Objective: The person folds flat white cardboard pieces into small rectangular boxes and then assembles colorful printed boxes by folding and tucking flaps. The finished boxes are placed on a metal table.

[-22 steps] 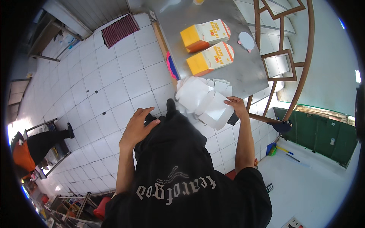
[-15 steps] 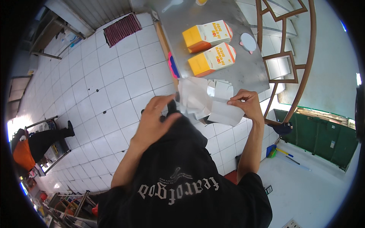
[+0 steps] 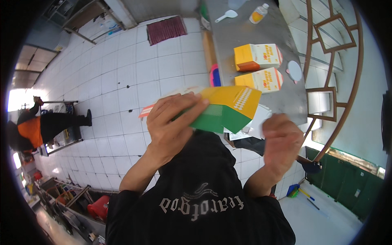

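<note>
My left hand [image 3: 171, 124] is closed on a yellow and green paper food box [image 3: 216, 116], which lies tilted across my front with its orange-edged flap to the left. The fingers lie over its top face. My right hand [image 3: 281, 139] is just right of the box, apart from it and smeared by motion, so its fingers are not clear. Behind the box, by the table's near edge, a stack of white card pieces [image 3: 261, 120] is partly hidden. Two standing boxes, one yellow and white [image 3: 265, 55] and a similar one [image 3: 267, 79], are on the metal table.
A round white lid-like thing [image 3: 294, 71] lies right of the boxes on the metal table [image 3: 228, 34]. Farther back are a white scoop [image 3: 227, 15] and a bottle [image 3: 259, 14]. A brown metal frame [image 3: 358, 73] borders the right side. Someone in orange [image 3: 29, 132] is far left.
My left hand, open before, now holds the yellow and green box. My right hand has let go of the white card and moved off it. The view has shifted, too.
</note>
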A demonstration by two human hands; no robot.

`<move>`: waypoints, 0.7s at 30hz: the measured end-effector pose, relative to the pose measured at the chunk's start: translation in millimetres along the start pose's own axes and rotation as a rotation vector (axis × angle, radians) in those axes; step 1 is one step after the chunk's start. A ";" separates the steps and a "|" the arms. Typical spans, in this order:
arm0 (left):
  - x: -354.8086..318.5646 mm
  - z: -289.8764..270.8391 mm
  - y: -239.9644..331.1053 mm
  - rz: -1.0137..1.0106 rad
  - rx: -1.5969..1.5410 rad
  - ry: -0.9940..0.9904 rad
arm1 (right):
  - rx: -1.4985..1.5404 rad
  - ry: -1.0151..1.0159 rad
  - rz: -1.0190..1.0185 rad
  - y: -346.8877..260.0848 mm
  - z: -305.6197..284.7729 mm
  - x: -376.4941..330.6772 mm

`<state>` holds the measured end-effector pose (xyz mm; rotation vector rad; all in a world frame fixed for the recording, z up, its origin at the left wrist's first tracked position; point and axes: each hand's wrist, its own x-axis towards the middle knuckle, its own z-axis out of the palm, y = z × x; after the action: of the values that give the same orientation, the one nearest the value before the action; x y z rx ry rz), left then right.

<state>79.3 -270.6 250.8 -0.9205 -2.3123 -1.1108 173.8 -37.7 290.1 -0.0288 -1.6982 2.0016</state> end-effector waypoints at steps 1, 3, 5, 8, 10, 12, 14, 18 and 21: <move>1.1 -5.6 -1.2 0.062 0.003 0.051 | 0.143 -0.085 0.207 2.5 10.5 -0.1; 3.3 -14.9 -3.0 0.170 0.000 0.141 | 0.330 0.011 0.469 7.3 35.1 -1.8; -0.2 -28.7 0.1 0.173 0.012 0.123 | 0.335 0.059 0.457 8.0 55.4 -2.1; -5.2 -38.1 0.2 0.146 0.002 0.161 | 0.358 0.000 0.427 8.4 67.9 7.9; -7.6 -39.6 -1.9 0.119 0.001 0.206 | 0.297 -0.004 0.379 9.6 75.1 10.7; -8.9 -40.1 -3.9 0.106 0.017 0.243 | 0.177 0.069 0.329 10.2 82.6 9.0; -9.4 -43.6 -4.4 0.075 0.047 0.289 | 0.155 -0.046 0.252 10.5 89.1 6.1; -12.3 -53.9 3.0 -0.067 0.095 0.226 | 0.158 -0.093 0.246 13.8 90.1 11.9; -14.2 -53.3 3.8 -0.002 0.104 0.193 | 0.126 -0.155 0.248 18.6 85.6 19.4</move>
<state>96.2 -316.8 276.0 -0.7379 -2.1912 -1.0216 121.5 -110.3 297.4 -0.0432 -1.7294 2.3454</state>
